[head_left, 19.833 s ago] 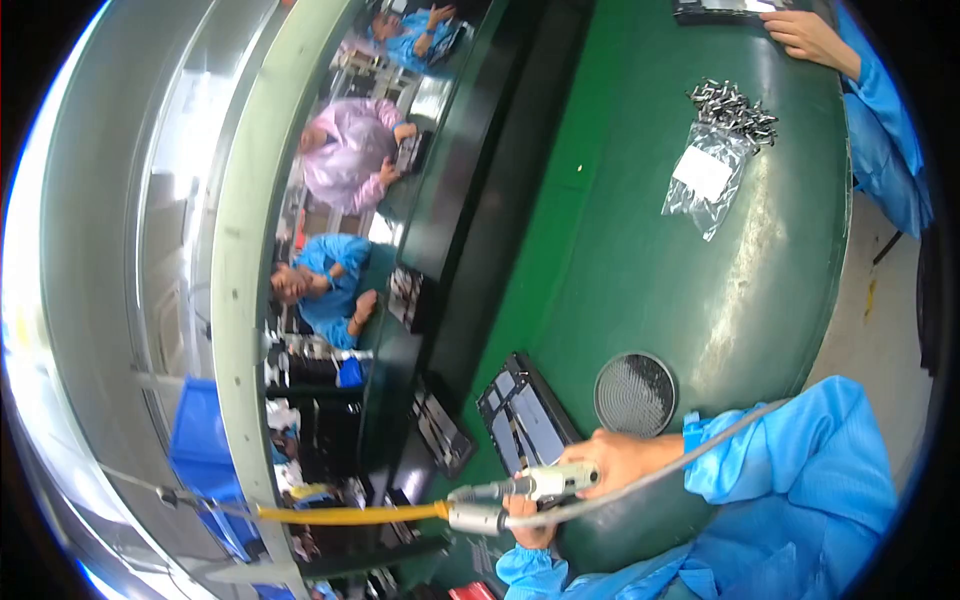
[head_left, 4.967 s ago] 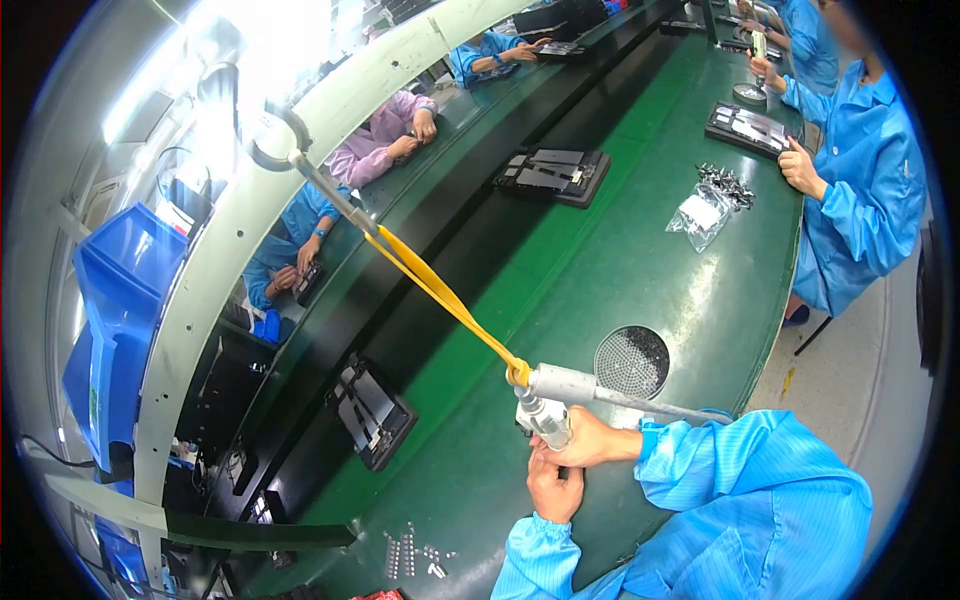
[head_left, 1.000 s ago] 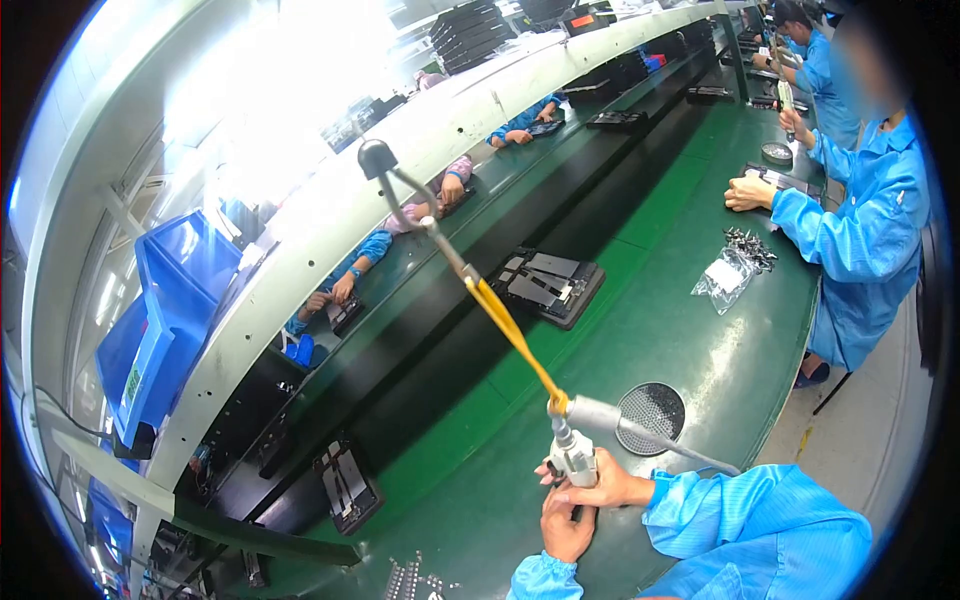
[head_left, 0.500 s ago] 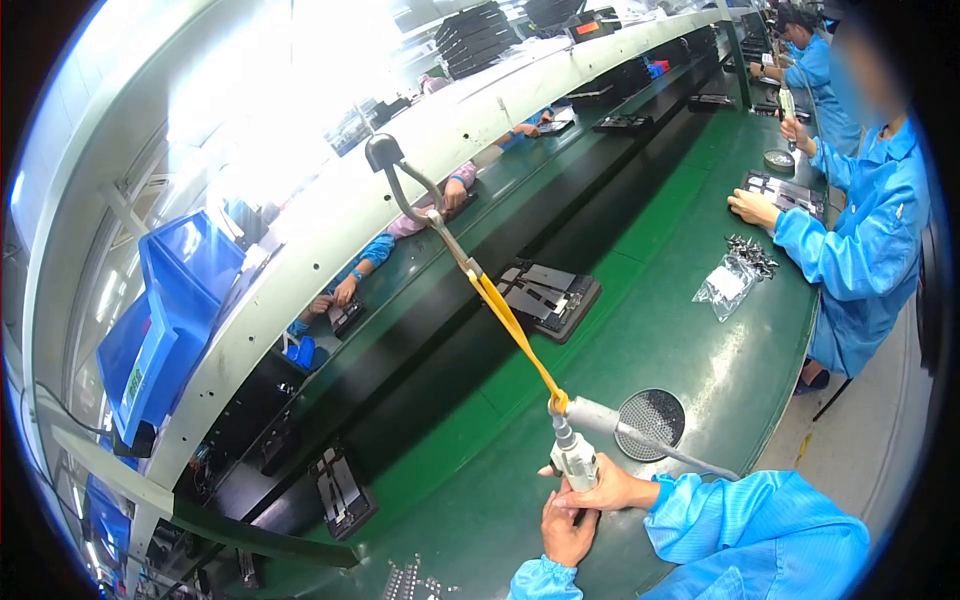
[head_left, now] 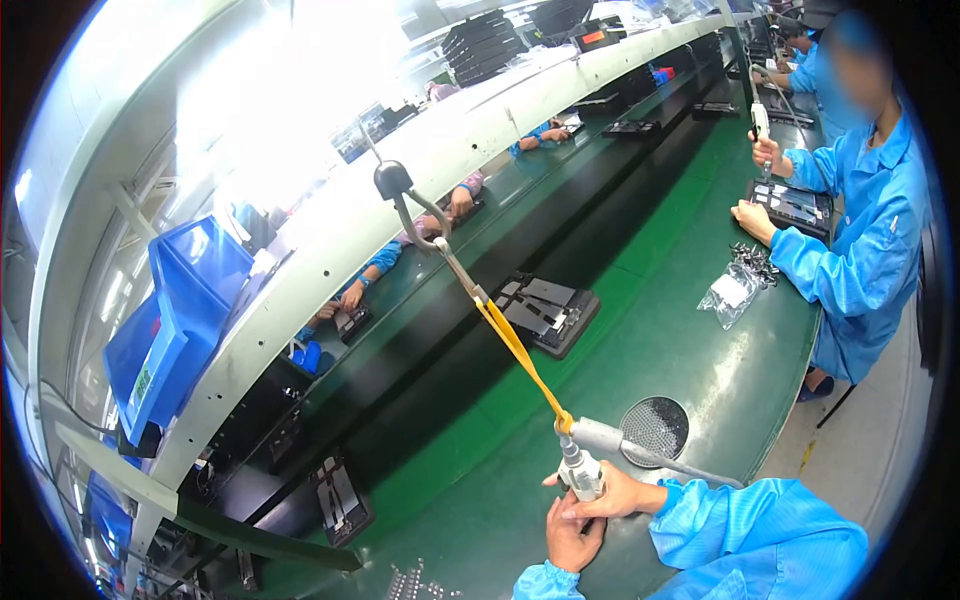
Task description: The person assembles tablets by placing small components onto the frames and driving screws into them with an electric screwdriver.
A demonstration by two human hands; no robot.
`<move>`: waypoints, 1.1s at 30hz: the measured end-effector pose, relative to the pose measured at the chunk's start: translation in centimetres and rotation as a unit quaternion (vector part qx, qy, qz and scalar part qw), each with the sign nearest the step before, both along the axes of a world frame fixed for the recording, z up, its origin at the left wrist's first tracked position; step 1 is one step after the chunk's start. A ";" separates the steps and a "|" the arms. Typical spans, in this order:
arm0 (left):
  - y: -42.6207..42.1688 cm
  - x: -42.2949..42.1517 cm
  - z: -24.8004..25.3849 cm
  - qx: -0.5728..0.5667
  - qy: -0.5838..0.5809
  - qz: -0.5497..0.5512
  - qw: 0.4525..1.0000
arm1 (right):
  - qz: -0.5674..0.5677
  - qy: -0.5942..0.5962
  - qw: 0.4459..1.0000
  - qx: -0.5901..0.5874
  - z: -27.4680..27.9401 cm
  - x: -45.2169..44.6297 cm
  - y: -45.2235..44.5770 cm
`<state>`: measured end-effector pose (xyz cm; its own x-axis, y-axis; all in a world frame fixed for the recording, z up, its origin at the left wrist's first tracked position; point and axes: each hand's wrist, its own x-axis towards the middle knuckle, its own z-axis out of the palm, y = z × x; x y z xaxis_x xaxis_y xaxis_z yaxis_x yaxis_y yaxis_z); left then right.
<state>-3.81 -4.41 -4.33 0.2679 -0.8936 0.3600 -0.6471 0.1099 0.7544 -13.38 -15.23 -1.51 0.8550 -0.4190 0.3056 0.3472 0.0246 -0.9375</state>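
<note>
A white electric screwdriver (head_left: 582, 478) hangs by a yellow elastic band (head_left: 522, 355) from a metal hook, with a grey cable at its top. My right hand (head_left: 625, 492) is wrapped round its body. Just below, my left hand (head_left: 572, 538) has its fingers curled in close to the screwdriver's lower end. The tool's tip and whatever those fingers hold are hidden by the hands. A round, dark perforated dish (head_left: 655, 430) sits on the green bench beyond my right wrist.
Opened tablet-like devices (head_left: 548, 315) (head_left: 342, 500) lie along the bench. Screws in a plastic bag (head_left: 735, 290) lie to the right. A co-worker (head_left: 850, 230) works there with another screwdriver (head_left: 760, 122). Small parts (head_left: 415, 585) are at the front; blue bins (head_left: 180, 330) hang left.
The view has shifted slightly. My hands keep the same hold at the screwdriver. The co-worker's screwdriver has moved left from beside the dish to over the device.
</note>
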 end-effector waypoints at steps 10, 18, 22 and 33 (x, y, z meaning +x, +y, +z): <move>0.1 1.0 -1.3 0.006 -0.041 -0.031 0.999 | -0.057 -0.044 0.997 0.009 -0.4 0.4 0.8; 0.7 0.8 -1.0 0.024 -0.087 -0.018 0.996 | -0.060 0.064 0.992 0.086 -0.4 0.0 0.9; 0.9 1.1 -1.4 0.021 -0.087 -0.019 0.996 | -0.147 0.004 0.989 0.033 -0.3 0.7 0.8; 0.9 1.5 -2.0 0.026 -0.091 -0.024 0.995 | -0.118 0.027 0.992 0.044 -1.6 0.6 0.9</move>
<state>-2.34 -3.47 -6.36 0.1589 -0.9226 0.3514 -0.7689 0.1076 0.6302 -12.83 -14.38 -3.15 0.7448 -0.6316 0.2152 0.3019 0.0313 -0.9528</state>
